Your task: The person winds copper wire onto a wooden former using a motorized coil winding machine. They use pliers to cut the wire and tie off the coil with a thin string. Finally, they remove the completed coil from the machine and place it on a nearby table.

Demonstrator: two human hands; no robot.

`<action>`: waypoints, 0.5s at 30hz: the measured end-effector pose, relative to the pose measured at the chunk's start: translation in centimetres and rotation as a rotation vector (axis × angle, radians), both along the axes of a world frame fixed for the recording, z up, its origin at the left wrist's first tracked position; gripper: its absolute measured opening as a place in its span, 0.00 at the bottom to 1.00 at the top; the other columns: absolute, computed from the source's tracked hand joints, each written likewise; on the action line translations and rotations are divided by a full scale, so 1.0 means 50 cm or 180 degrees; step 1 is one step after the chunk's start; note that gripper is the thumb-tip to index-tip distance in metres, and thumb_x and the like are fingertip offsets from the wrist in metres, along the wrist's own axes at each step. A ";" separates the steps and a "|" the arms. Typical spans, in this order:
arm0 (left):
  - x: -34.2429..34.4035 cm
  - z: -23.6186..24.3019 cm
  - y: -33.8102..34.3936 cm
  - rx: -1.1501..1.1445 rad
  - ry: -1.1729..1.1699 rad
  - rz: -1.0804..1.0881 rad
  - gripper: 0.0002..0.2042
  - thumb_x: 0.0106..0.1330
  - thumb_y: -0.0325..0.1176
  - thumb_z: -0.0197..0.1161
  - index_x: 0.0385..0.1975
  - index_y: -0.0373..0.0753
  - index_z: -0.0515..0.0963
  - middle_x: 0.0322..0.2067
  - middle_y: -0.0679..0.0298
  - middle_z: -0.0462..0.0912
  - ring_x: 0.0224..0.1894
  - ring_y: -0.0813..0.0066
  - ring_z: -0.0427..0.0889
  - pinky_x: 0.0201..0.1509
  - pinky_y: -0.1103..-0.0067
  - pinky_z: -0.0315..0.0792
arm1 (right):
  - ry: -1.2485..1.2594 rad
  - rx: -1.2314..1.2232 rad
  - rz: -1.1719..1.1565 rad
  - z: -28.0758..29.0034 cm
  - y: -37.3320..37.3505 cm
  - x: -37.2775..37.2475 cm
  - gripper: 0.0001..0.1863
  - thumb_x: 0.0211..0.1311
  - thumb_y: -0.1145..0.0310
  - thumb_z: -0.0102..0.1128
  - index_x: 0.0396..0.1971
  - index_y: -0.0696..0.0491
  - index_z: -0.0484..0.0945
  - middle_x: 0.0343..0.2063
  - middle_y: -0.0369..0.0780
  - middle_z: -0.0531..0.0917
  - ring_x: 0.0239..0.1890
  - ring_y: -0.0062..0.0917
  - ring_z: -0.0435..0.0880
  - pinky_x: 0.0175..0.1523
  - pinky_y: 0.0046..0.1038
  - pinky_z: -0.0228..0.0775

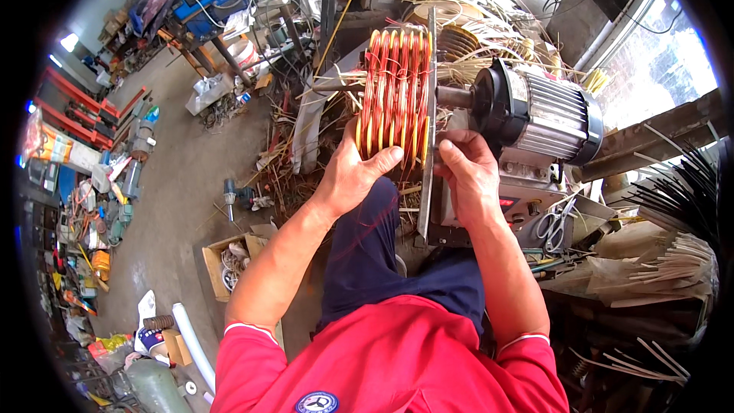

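Note:
Coils of red wire (394, 95) wrap a row of yellow winding formers (371, 143), mounted on a shaft against an upright metal plate (423, 218). My left hand (352, 172) grips the lower left of the formers, thumb across the front and fingers hidden behind. On the plate's other side, my right hand (468, 170) has thumb and fingers pinched together close to the plate; whatever is between them is hidden. Loose thin red wire trails below the formers over my knee. A finned electric motor (547, 111) joins the plate through a short metal shaft (454, 97).
Scissors (553, 227) lie beside the control box (511, 206) under the motor. Bundles of pale strips (677, 268) and black strips (688, 191) fill the right side. An open cardboard box (216, 269) stands on the floor at left, with tools and parts heaped farther left.

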State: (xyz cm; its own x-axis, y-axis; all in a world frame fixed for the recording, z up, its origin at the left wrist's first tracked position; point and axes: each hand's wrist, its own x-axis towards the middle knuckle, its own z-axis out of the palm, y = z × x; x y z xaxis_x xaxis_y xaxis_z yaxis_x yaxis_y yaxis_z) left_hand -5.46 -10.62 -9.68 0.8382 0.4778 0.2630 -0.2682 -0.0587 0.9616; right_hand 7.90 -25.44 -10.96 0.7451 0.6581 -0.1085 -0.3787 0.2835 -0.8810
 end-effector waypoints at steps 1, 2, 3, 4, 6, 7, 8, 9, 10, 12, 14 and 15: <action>0.000 0.000 0.003 0.0001 0.0001 0.0005 0.28 0.70 0.34 0.66 0.66 0.34 0.62 0.56 0.62 0.78 0.58 0.74 0.76 0.65 0.73 0.69 | 0.0052 -0.0052 -0.0053 0.000 0.001 -0.002 0.09 0.67 0.73 0.65 0.45 0.55 0.79 0.38 0.35 0.84 0.39 0.18 0.81 0.43 0.24 0.78; 0.000 -0.006 0.004 -0.0012 0.0014 0.0003 0.28 0.70 0.35 0.66 0.66 0.34 0.62 0.56 0.62 0.78 0.58 0.74 0.76 0.65 0.73 0.69 | 0.0071 -0.0056 0.0098 -0.007 -0.006 0.001 0.09 0.67 0.74 0.65 0.44 0.56 0.79 0.39 0.35 0.84 0.39 0.18 0.81 0.43 0.24 0.77; 0.000 -0.008 0.004 -0.0026 0.0028 0.0001 0.28 0.70 0.35 0.66 0.66 0.34 0.62 0.56 0.62 0.78 0.58 0.74 0.76 0.65 0.73 0.69 | 0.0066 0.0002 0.0192 -0.009 -0.008 0.002 0.09 0.67 0.73 0.65 0.44 0.56 0.79 0.40 0.35 0.84 0.39 0.18 0.81 0.43 0.24 0.77; -0.001 -0.005 0.007 -0.0016 0.0039 -0.0077 0.28 0.70 0.35 0.66 0.66 0.34 0.63 0.56 0.62 0.78 0.58 0.74 0.76 0.65 0.73 0.69 | 0.0062 0.0059 0.0286 -0.006 -0.010 0.003 0.08 0.67 0.73 0.66 0.44 0.55 0.79 0.40 0.35 0.84 0.39 0.18 0.81 0.44 0.24 0.77; 0.000 0.004 0.014 -0.0011 0.0075 -0.0256 0.29 0.70 0.35 0.67 0.66 0.34 0.63 0.57 0.62 0.77 0.58 0.74 0.76 0.65 0.73 0.69 | 0.0048 0.0070 0.0245 0.006 -0.008 -0.002 0.07 0.67 0.71 0.66 0.42 0.53 0.80 0.40 0.33 0.84 0.39 0.17 0.82 0.43 0.24 0.78; 0.000 0.000 0.011 -0.0026 0.0089 -0.0195 0.29 0.70 0.36 0.67 0.66 0.34 0.63 0.57 0.62 0.77 0.58 0.74 0.76 0.65 0.73 0.69 | 0.0093 0.0086 0.0188 0.003 -0.007 0.000 0.06 0.67 0.71 0.66 0.41 0.52 0.80 0.40 0.33 0.84 0.40 0.17 0.82 0.43 0.24 0.78; -0.001 -0.001 0.009 -0.0025 0.0086 -0.0124 0.29 0.69 0.36 0.67 0.66 0.34 0.63 0.57 0.62 0.78 0.58 0.74 0.76 0.65 0.73 0.69 | 0.0121 0.0118 0.0141 0.001 -0.003 0.003 0.06 0.67 0.70 0.66 0.41 0.52 0.80 0.39 0.33 0.84 0.40 0.17 0.82 0.43 0.25 0.78; 0.000 -0.004 0.008 -0.0024 0.0083 -0.0053 0.29 0.69 0.36 0.68 0.66 0.34 0.63 0.57 0.62 0.78 0.57 0.73 0.77 0.65 0.73 0.69 | 0.0149 0.0149 0.0095 -0.002 0.000 0.005 0.06 0.67 0.70 0.66 0.40 0.52 0.80 0.39 0.32 0.84 0.40 0.16 0.82 0.42 0.25 0.78; 0.003 -0.011 0.009 0.0096 0.0028 0.0028 0.30 0.69 0.37 0.68 0.66 0.34 0.63 0.56 0.62 0.79 0.57 0.73 0.77 0.65 0.73 0.69 | 0.0034 0.0062 0.0014 -0.008 -0.001 0.004 0.05 0.67 0.70 0.66 0.39 0.52 0.80 0.39 0.32 0.84 0.40 0.17 0.82 0.42 0.24 0.78; 0.003 -0.009 0.004 0.0048 0.0008 0.0069 0.29 0.69 0.37 0.68 0.65 0.34 0.64 0.55 0.62 0.79 0.56 0.74 0.77 0.65 0.73 0.69 | 0.0086 -0.0104 0.0027 -0.009 -0.007 0.000 0.05 0.67 0.70 0.66 0.39 0.52 0.79 0.38 0.32 0.84 0.39 0.17 0.83 0.42 0.25 0.78; 0.004 -0.004 0.002 -0.0031 0.0032 0.0000 0.29 0.69 0.36 0.68 0.65 0.34 0.65 0.54 0.62 0.80 0.56 0.74 0.77 0.65 0.73 0.69 | 0.0111 -0.0148 0.0066 -0.010 -0.011 0.001 0.07 0.66 0.70 0.67 0.40 0.52 0.80 0.38 0.32 0.84 0.39 0.17 0.83 0.42 0.24 0.77; 0.001 0.004 0.003 -0.0087 0.0066 -0.0090 0.28 0.69 0.36 0.67 0.65 0.34 0.65 0.54 0.62 0.80 0.56 0.74 0.77 0.65 0.73 0.69 | 0.0109 -0.0109 0.0099 -0.010 -0.012 0.003 0.09 0.66 0.69 0.68 0.42 0.53 0.80 0.38 0.32 0.84 0.39 0.17 0.83 0.41 0.23 0.76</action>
State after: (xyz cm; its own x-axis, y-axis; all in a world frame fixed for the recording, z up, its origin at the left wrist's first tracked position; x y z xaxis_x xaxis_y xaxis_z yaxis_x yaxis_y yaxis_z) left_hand -5.39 -10.47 -9.50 0.8566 0.4606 0.2326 -0.2494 -0.0251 0.9681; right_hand 8.03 -26.03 -11.44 0.7199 0.6762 -0.1565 -0.4169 0.2410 -0.8764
